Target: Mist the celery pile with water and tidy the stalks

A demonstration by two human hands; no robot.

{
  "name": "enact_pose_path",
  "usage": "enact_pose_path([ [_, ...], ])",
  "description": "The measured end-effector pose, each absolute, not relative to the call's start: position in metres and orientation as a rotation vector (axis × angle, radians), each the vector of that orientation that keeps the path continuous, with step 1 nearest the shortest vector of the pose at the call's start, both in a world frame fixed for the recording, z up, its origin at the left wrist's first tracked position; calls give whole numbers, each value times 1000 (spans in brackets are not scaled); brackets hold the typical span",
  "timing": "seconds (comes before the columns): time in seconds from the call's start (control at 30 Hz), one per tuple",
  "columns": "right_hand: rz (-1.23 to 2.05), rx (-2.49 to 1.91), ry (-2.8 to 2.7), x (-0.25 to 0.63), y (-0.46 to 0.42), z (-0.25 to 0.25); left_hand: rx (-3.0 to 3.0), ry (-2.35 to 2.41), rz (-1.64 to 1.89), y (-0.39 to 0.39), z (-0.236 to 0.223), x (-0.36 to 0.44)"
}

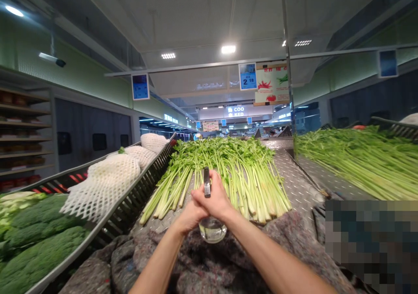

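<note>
Both hands meet in front of me around a clear spray bottle point(213, 233) with a dark, narrow head that points away from me. My right hand point(217, 196) is wrapped round its upper part. My left hand point(195, 209) is closed against it from the left, its fingers partly hidden behind the right hand. Below the hands the rounded, see-through bottom of the bottle shows. Just beyond lies a wide spread of celery point(228, 168), stalk ends toward me and leaves at the back. A crumpled grey-brown blanket point(209, 268) lies under my forearms.
On the left, a black slatted crate point(130, 198) holds broccoli point(45, 237) and produce in white foam netting point(104, 181). A patterned metal shelf point(290, 172) lies under the celery. At right, a mirror point(352, 163) reflects it. Price signs point(248, 76) hang overhead.
</note>
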State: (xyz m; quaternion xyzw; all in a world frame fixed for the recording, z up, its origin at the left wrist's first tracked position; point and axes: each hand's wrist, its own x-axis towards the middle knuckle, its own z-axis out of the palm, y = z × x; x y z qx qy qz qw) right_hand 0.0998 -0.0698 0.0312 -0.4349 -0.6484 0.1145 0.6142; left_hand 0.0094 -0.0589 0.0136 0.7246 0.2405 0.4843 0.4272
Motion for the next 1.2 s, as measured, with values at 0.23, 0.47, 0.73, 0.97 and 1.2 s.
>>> enact_pose_path([
  [0.23, 383, -835, -1758, 91, -92, 22, 1805, 779, 1567, -67, -6, -16],
  [0.47, 347, -1076, -1251, 175, -75, -3, 1761, 929, 1631, -82, -8, -72],
  [0.73, 172, -1172, -1170, 178, -63, -25, 2004, 1058, 1533, -91, -8, -86],
  [0.97, -68, -1243, -1287, 179, -72, -34, 1972, 1071, 1564, -79, -11, -79],
  [1.2, -143, -1308, -1329, 187, -69, -40, 1917, 1136, 1689, -49, -10, -76],
])
